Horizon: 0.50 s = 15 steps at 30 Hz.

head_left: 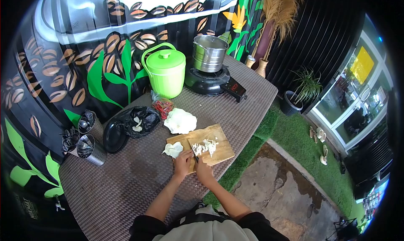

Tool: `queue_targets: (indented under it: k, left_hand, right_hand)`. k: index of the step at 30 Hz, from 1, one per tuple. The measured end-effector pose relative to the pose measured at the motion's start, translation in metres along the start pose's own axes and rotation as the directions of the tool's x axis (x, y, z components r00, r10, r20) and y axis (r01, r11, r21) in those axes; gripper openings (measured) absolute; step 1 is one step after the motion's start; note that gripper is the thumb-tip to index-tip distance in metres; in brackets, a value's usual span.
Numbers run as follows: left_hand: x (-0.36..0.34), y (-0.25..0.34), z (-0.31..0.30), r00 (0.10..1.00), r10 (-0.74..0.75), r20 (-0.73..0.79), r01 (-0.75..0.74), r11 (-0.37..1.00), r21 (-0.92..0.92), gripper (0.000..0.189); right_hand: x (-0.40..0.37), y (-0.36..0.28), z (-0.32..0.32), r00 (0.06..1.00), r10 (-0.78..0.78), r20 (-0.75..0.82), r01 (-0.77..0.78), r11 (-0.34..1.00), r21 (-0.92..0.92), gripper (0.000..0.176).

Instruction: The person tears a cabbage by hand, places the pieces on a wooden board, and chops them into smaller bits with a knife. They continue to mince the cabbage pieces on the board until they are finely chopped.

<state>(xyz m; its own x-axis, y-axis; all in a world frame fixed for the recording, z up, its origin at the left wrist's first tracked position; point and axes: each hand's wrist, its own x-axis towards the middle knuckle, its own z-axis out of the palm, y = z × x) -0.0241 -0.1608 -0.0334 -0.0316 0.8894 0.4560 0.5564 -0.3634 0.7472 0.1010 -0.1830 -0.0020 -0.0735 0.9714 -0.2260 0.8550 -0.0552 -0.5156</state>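
My right hand (205, 172) is wrapped round the dark handle of a knife (196, 157), whose blade lies over the wooden cutting board (223, 151). Close beside it, my left hand (182, 164) is closed at the board's near left part, fingers bent together; whatever is under them is hidden. Chopped white pieces, apparently cabbage (205, 147), lie in a loose heap on the board just beyond the knife. A pale cabbage leaf (173, 149) rests at the board's left edge, near my left fingers. Behind the board sits a larger piece of cabbage (180, 121).
A bag of red chilies (163, 108), a black plastic bag (141, 119) and a black plate (114, 136) are left of the board. Metal cups of cutlery (91, 151) stand far left. A green lidded bucket (167, 74) and a pot (209, 55) on a stove (206, 81) stand behind.
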Motion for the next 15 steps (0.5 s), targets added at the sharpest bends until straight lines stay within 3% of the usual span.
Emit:
queue_targets:
  k: [3,5,7,10,13,15]
  left_hand:
    - [0.001,0.000,0.000,1.000,-0.006,-0.010,0.006,1.000,-0.011,0.016]
    - [0.000,0.001,0.000,1.000,-0.029,-0.005,0.029,1.000,-0.006,0.015]
    - [0.000,0.001,-0.001,0.999,-0.050,0.002,0.050,0.999,0.000,0.015]
    - [0.002,0.004,0.000,0.999,-0.054,-0.004,0.054,0.998,-0.006,0.014]
    - [0.000,0.002,0.001,0.996,-0.086,-0.004,0.086,0.996,0.007,0.013]
    - [0.000,0.000,0.002,0.999,-0.018,-0.035,0.018,1.000,0.002,0.013]
  right_hand:
    - [0.009,0.003,-0.008,1.000,0.000,0.026,0.000,1.000,0.017,0.031]
    - [0.024,0.020,-0.011,0.985,-0.165,0.047,0.161,0.984,0.076,0.032]
    - [0.020,0.015,-0.023,0.978,-0.197,0.072,0.190,0.977,0.093,0.032]
    - [0.008,0.010,-0.024,0.984,-0.089,0.157,0.065,0.987,0.149,0.033]
    - [-0.005,0.006,0.000,0.997,-0.037,0.065,0.029,0.993,0.114,0.034]
    - [-0.010,0.000,0.005,0.999,0.040,-0.014,-0.039,0.996,0.084,0.033]
